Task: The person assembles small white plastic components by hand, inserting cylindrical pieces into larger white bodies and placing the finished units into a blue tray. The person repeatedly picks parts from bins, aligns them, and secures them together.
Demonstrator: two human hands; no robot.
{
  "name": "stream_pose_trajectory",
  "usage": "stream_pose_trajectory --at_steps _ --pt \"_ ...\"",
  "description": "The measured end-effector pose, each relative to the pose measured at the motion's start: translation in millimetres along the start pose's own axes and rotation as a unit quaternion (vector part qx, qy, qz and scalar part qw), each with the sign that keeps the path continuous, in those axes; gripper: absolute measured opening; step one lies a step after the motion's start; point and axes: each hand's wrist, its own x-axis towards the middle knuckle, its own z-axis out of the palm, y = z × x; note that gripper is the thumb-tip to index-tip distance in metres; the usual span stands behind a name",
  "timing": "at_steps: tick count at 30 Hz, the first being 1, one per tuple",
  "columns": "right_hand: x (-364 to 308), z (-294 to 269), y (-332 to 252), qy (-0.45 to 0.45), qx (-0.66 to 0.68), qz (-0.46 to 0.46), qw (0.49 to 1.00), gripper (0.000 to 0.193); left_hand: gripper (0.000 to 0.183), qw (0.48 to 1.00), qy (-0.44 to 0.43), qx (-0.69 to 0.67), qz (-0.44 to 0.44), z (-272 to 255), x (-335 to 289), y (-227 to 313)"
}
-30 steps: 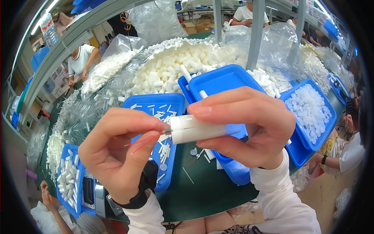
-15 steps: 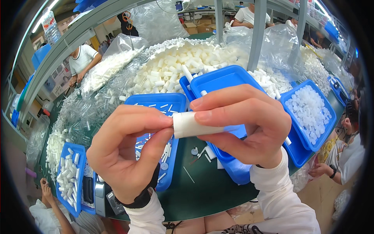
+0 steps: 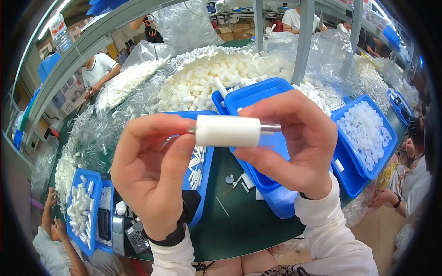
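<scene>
A smooth white cylinder [image 3: 228,131] is held level in front of me. A thin metal-looking rod [image 3: 192,130] pokes out of its left end, and my left hand [image 3: 156,161] pinches that rod between thumb and forefinger. Out of the right end sticks a shiny clear tube [image 3: 270,128]. My right hand [image 3: 294,142] is open around this end, forefinger above and thumb below, with a gap between them. Its thumb tip is close to the cylinder's lower edge; I cannot tell whether they touch.
Blue trays hold small white rods [image 3: 197,177], white cylinders [image 3: 80,214] and translucent pieces [image 3: 363,133]. An empty-looking blue tray [image 3: 262,92] lies behind my right hand. A heap of white cylinders [image 3: 202,80] fills the back. Grey posts [image 3: 304,46] rise there. A thin stick [image 3: 223,207] lies on the green table.
My right fingers have let go of the white cylinder and spread apart, uncovering the clear tube. The cylinder has risen slightly and turned level. My left hand keeps its pinch.
</scene>
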Motion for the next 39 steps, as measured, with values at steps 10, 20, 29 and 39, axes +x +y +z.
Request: stream_pose_trajectory --at_steps 10,20,29,39 --pt "-2 1 3 -0.054 0.005 0.114 0.992 0.024 0.012 0.998 0.043 0.028 0.045 7 -5 -12" --pt "-2 3 0 -0.070 0.005 0.145 0.987 0.023 0.013 0.985 0.043 0.097 0.134 6 -3 -20" --pt "2 -4 1 -0.070 -0.036 0.139 0.987 0.028 0.008 0.999 -0.029 0.026 -0.011 -5 5 -18" --pt "1 -11 4 -0.042 -0.010 0.158 0.986 0.027 0.014 0.998 0.041 0.036 0.003 -12 11 -18"
